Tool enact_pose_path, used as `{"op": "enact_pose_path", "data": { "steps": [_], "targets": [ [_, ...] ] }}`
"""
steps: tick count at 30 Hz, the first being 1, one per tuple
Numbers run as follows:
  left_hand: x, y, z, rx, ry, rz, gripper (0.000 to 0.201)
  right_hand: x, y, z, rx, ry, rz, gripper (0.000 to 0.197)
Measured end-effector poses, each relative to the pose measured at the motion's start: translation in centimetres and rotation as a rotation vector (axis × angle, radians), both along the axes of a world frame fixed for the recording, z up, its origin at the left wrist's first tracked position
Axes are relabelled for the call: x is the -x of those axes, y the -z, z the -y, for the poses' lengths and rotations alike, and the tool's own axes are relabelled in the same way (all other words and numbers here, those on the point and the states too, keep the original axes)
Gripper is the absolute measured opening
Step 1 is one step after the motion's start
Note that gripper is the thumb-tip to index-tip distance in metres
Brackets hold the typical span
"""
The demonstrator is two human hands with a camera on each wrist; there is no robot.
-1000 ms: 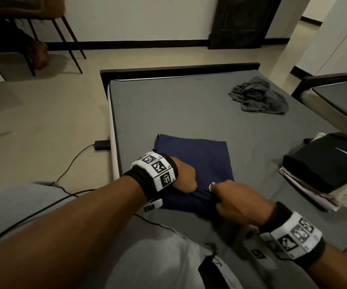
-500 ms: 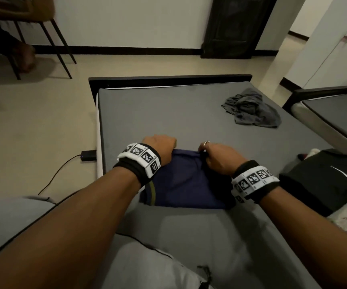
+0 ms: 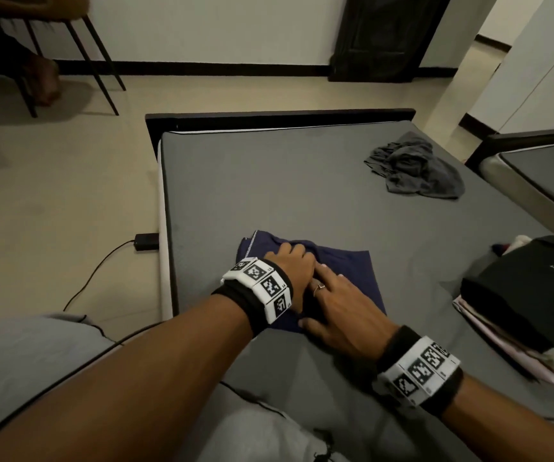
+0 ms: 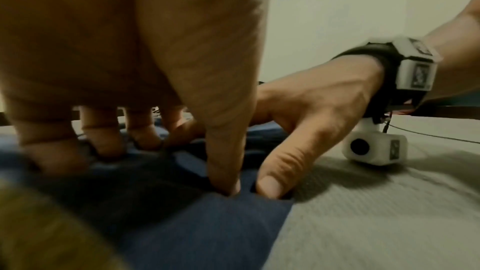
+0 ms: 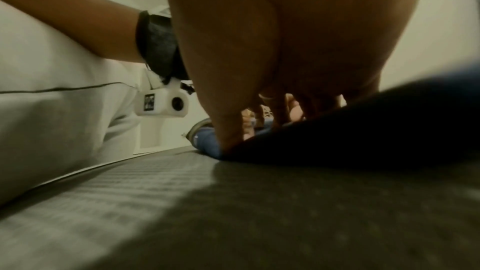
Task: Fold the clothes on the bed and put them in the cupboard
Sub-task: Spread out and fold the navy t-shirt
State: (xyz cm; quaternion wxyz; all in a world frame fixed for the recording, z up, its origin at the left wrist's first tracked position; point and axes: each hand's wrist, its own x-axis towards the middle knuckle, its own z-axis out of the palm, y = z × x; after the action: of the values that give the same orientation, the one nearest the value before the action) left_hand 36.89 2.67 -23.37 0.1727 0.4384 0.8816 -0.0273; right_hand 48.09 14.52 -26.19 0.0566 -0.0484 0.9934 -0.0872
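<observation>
A navy blue garment (image 3: pixel 352 271) lies folded into a small rectangle on the grey bed (image 3: pixel 302 181), close to its left edge. My left hand (image 3: pixel 290 265) presses down on the garment's left part with its fingertips (image 4: pixel 103 147). Beside it my right hand (image 3: pixel 332 295) lies flat across the middle of the cloth, and its thumb (image 4: pixel 270 186) touches the cloth's near edge (image 4: pixel 207 223). Neither hand grips the fabric. In the right wrist view only a strip of the blue cloth (image 5: pixel 207 143) shows under my palm.
A crumpled grey garment (image 3: pixel 412 168) lies at the bed's far right. A stack of folded clothes (image 3: pixel 528 295) with a black top sits at the right edge. A second bed (image 3: pixel 542 175) stands to the right. A charger (image 3: pixel 146 242) and a chair (image 3: pixel 69 45) are on the floor at left.
Both hands gripped the garment's near edge, carried it over to the far side, and now lie flat on the smaller folded piece, closer together.
</observation>
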Motion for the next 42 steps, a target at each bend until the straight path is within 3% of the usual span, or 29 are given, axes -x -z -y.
{"op": "enact_pose_path", "data": {
  "steps": [4,10,14,16,19,21,25,31,34,37,40,42],
  "targets": [
    [1.9,1.2,0.8,-0.013,-0.020,-0.054,0.114,2.2,0.7,-2.0,0.058,0.044,0.148,0.118],
    [3.9,2.7,3.2,0.134,-0.166,-0.035,0.150,3.9,0.8,-5.0,-0.012,0.125,0.238,0.132],
    [3.8,2.1,3.9,0.224,-0.212,-0.051,0.157,3.4,0.4,-7.6,0.009,0.245,0.322,0.144],
    [3.1,1.4,3.4,0.182,-0.184,-0.105,0.158,2.8,0.0,-8.2,-0.031,0.256,0.325,0.146],
    [1.5,0.8,1.8,-0.025,0.010,-0.106,0.153,1.7,-0.4,-7.5,-0.092,0.186,0.198,0.146],
    [0.4,1.4,1.0,-0.049,0.098,-0.033,0.148,0.9,0.0,-6.5,-0.067,0.096,0.183,0.143],
    [0.3,3.2,1.2,0.115,0.031,0.006,0.148,-0.2,1.1,-6.5,-0.054,0.024,0.262,0.137],
    [1.8,2.3,3.8,0.218,-0.150,-0.019,0.157,-0.5,0.1,-8.6,-0.037,0.044,0.340,0.132],
    [0.4,0.9,3.6,0.255,-0.182,-0.059,0.153,0.9,-1.3,-8.8,0.070,0.089,0.303,0.123],
    [-1.4,-0.8,2.0,0.110,-0.063,-0.135,0.141,3.0,-1.3,-7.9,0.198,0.141,0.070,0.106],
    [-3.3,-1.6,0.6,-0.063,0.142,-0.172,0.085,4.6,-0.4,-7.1,0.181,0.141,0.070,0.119],
    [-3.7,-1.1,0.4,-0.037,0.176,-0.060,0.051,4.9,-0.6,-7.2,0.119,0.145,0.086,0.123]
  ]
}}
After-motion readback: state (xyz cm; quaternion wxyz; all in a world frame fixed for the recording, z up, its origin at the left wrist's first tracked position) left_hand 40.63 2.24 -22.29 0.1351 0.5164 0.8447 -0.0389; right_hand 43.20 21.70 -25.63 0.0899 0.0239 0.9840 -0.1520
